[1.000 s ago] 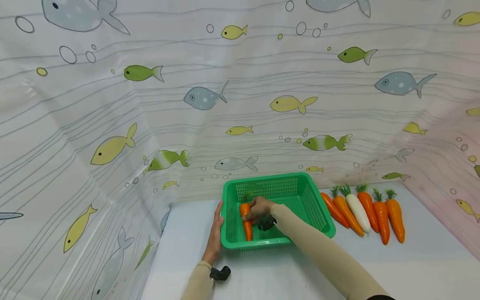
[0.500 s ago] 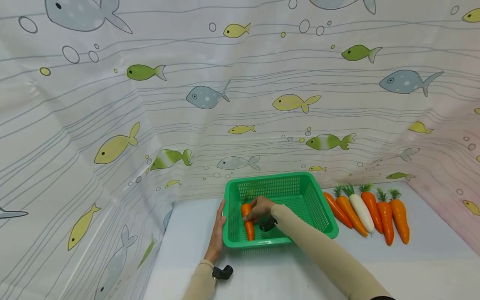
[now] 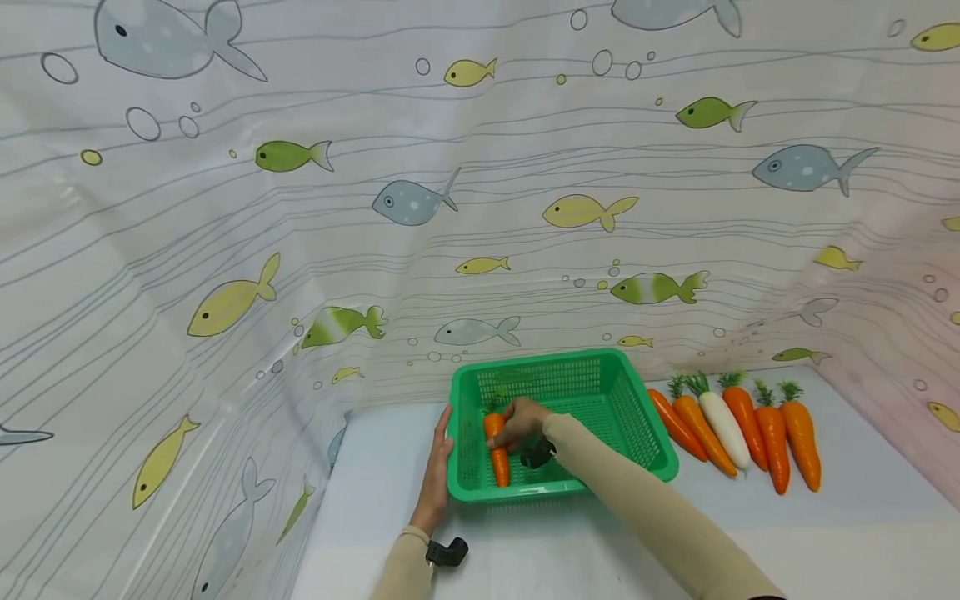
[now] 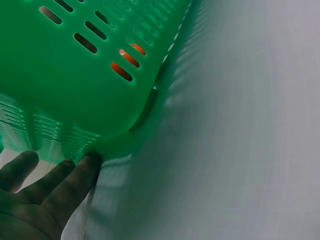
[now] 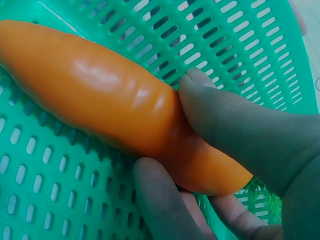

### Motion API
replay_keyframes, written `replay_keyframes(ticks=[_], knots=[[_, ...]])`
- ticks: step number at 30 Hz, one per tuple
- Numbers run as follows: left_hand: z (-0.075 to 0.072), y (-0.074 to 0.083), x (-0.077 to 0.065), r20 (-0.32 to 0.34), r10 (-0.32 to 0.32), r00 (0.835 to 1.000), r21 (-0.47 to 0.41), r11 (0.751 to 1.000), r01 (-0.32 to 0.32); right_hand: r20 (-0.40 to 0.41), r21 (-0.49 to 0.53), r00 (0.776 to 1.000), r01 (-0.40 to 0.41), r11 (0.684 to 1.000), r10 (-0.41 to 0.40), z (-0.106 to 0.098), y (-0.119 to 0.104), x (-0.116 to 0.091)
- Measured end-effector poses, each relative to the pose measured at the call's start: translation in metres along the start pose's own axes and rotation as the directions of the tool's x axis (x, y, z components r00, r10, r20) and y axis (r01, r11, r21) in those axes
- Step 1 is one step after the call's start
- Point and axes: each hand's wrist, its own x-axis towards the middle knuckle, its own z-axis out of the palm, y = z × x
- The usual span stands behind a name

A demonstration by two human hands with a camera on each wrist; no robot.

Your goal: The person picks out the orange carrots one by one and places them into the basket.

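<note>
A green perforated plastic basket (image 3: 592, 421) stands on the white table. Inside it, along the left side, lies an orange carrot (image 3: 500, 465) with green leaves at its far end. My right hand (image 3: 523, 423) reaches into the basket and grips this carrot near its leafy end; in the right wrist view the thumb (image 5: 225, 117) lies across the top and the fingers curl underneath. Outside, my left hand (image 3: 435, 467) rests against the basket's left wall with fingers extended. In the left wrist view those fingers (image 4: 75, 187) touch the wall near its corner.
To the right of the basket, several orange carrots (image 3: 772, 442) and one white radish (image 3: 726, 429) lie in a row on the table (image 3: 862, 500). A fish-patterned sheet (image 3: 487, 225) rises behind and at both sides.
The head view has shifted slightly. Both hands, the carrot and the basket keep nearly the same places relative to each other.
</note>
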Motion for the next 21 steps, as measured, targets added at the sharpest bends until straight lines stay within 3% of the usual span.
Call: replay_keyframes(ticks=[6,21], knots=[[0.0024,0.0005,0.0030,-0.004,0.010,1.000,-0.009,1.000,-0.010,0.013,0.015,0.999,0.036,0.999,-0.036,-0.0038,0.0004,0.0001],[0.0066,-0.0026,0.0054,-0.002,0.015,1.000,0.000,1.000,-0.015,-0.015,-0.012,0.999,0.029,1.000,-0.029,-0.0059,0.0063,-0.0034]])
